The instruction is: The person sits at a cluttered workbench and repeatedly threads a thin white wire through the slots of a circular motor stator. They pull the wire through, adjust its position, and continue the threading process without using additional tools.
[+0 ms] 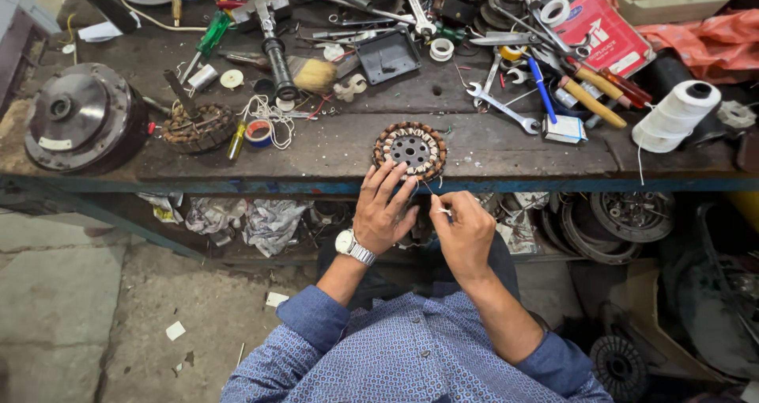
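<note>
- Wound stator (409, 150): round, flat, copper-coloured coils ringed about a dark perforated hub. Lies face up at the near edge of the workbench (332, 154), about midway along it. Its axis points up toward the camera; being a disc, it has no long axis in the plane.
- Left hand (382, 209): fingers spread and extended, tips at the stator's near rim, on or just beside it. Wristwatch (353, 247) on this wrist.
- Right hand (465, 227): just off the bench's near edge, right of the left hand. Thumb and forefinger pinch a small pale thread or wire end (443, 211); other fingers curled in.
- Second wound stator (198, 128): toward the left end, darker, near a motor housing (79, 117) at the left corner.
- White thread spool (677, 115): right end, lying on its side.
- Open-end spanner (503, 107): right of the stator, lying diagonally.
</note>
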